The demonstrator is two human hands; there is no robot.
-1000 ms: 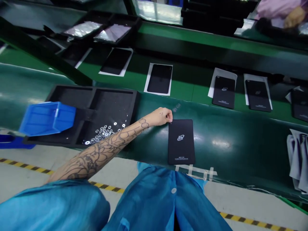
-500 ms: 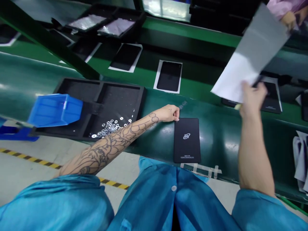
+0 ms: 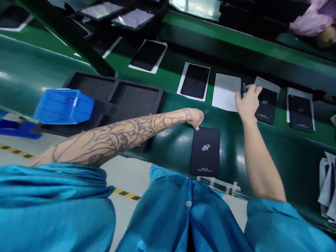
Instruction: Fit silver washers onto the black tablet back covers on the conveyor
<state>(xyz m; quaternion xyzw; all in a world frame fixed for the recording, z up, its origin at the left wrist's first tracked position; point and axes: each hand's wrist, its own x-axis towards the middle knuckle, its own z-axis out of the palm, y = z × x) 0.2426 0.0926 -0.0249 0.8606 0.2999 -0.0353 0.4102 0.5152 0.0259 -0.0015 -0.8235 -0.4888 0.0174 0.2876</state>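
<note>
**A:** Left hand (image 3: 196, 118)?

**B:** End of a tattooed forearm, reaching over the lower edge of a foam tray (image 3: 133, 91). Fingers bunched, tips against the top left corner of a black panel (image 3: 205, 152). Clamped or only resting: impossible to tell from this angle.

**A:** Position of the panel?

**B:** Flat on the green belt (image 3: 278, 164), logo up, just above strips of white tape (image 3: 217, 184). Directly ahead of the blue smock (image 3: 183, 217).

**A:** Right hand (image 3: 248, 102)?

**B:** Raised over the far side of the belt, thumb and fingers close together around a dark sliver (image 3: 244, 87), too small to name. Firm pinch or loose contact: unclear. Just beside a white sheet (image 3: 225, 92) on one side and a grey film (image 3: 265, 83) on the other. Film lying over the top end of a second panel (image 3: 265, 110).

**A:** Surroundings?

**B:** More black panels (image 3: 194, 81) in a row along the far belt, some on white backing. Blue bin (image 3: 63, 106) tilted on the left end of the tray. Foil packs (image 3: 101, 9) in dark trays at the top of the view. Folded grey cloth (image 3: 327, 185) at the right edge. Top right corner: a co-worker's pink sleeve (image 3: 313, 21) and hand (image 3: 325, 37), well apart from both hands below. Yellow and black floor stripe (image 3: 126, 193) under the belt.
</note>
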